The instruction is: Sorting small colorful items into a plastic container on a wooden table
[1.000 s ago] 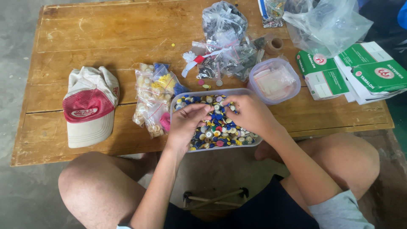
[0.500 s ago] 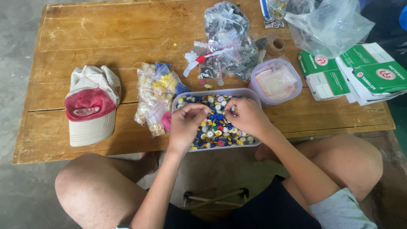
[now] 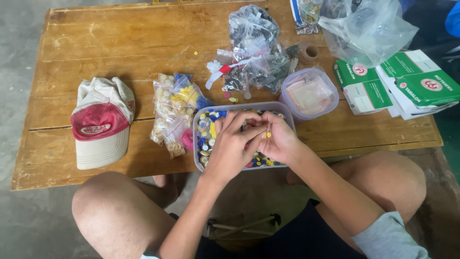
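A clear rectangular plastic tub (image 3: 197, 144) full of small coloured buttons sits at the near edge of the wooden table (image 3: 120, 43). Both hands hover over it, fingertips meeting. My left hand (image 3: 233, 146) has its fingers curled down towards my right. My right hand (image 3: 278, 140) pinches a small yellow button (image 3: 268, 135) between thumb and fingers. Much of the tub's contents is hidden under the hands.
Small clear bags of buttons (image 3: 175, 112) lie left of the tub, with a red and cream cap (image 3: 101, 122) further left. Behind are dark bagged items (image 3: 251, 52), a round lidded container (image 3: 309, 93), a tape roll (image 3: 310, 52), green and white boxes (image 3: 397, 86) and a large clear bag (image 3: 366, 29).
Both hands have drawn together over the middle of the tub. The right hand now holds a yellow button up between its fingers.
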